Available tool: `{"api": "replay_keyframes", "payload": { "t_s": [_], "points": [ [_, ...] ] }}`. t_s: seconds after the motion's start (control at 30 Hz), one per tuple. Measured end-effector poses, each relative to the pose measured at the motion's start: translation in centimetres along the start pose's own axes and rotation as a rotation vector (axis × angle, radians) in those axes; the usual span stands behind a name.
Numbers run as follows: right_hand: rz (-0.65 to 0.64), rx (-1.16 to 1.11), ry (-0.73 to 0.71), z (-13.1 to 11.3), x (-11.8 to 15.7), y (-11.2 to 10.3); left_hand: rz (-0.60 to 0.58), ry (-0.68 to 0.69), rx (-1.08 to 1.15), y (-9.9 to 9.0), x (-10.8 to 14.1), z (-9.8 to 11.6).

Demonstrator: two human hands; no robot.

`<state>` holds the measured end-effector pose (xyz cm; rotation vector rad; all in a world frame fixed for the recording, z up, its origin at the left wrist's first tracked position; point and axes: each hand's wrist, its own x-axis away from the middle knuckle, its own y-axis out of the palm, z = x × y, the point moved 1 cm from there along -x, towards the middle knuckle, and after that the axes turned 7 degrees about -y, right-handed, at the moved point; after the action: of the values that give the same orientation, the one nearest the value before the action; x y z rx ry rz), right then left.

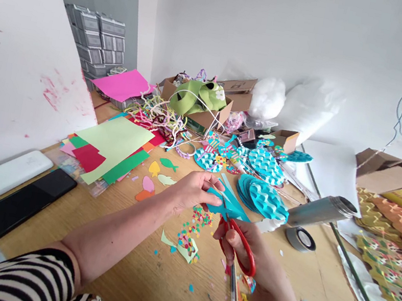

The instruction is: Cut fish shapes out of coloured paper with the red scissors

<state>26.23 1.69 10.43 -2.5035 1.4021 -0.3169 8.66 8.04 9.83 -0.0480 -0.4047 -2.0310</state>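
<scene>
My left hand (197, 191) pinches a piece of blue paper (216, 206) above the middle of the wooden table. My right hand (240, 246) is closed around the red handles of a pair of scissors (250, 263), whose blades meet the blue paper. Small coloured paper dots (188, 234) and pale green scraps (189, 252) lie on the table below the hands. Left of them are cut paper fish shapes, among them a green one (169, 164) and an orange one (144, 195). Blue wavy discs (264, 199) are stacked just beyond my right hand.
Coloured sheets (119, 146), a black phone (20, 207) and a white device (1, 177) lie at the left. An open metal flask (322, 212) and its lid (301, 239) are at the right. Boxes and craft materials line the back.
</scene>
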Motion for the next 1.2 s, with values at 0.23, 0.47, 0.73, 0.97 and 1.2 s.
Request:
{"api": "replay_keyframes", "payload": {
  "t_s": [0.23,0.47,0.73,0.97,1.2],
  "points": [
    [0.011,0.001,-0.019,-0.3,-0.2,0.3,0.025,0.004,0.004,0.1,0.2,0.3],
    [0.043,-0.028,-0.025,-0.6,-0.6,0.8,0.011,0.056,-0.009,0.3,0.9,0.9],
    [0.061,0.0,-0.067,-1.5,-0.3,1.0,-0.005,0.117,-0.042,0.4,2.0,1.8],
    [0.046,-0.031,-0.116,-1.4,-0.4,1.2,-0.032,0.162,-0.051,0.4,2.8,2.4],
    [0.066,-0.014,-0.126,-1.9,-0.3,1.3,-0.036,0.171,-0.072,0.5,3.1,2.5]
  ]
}}
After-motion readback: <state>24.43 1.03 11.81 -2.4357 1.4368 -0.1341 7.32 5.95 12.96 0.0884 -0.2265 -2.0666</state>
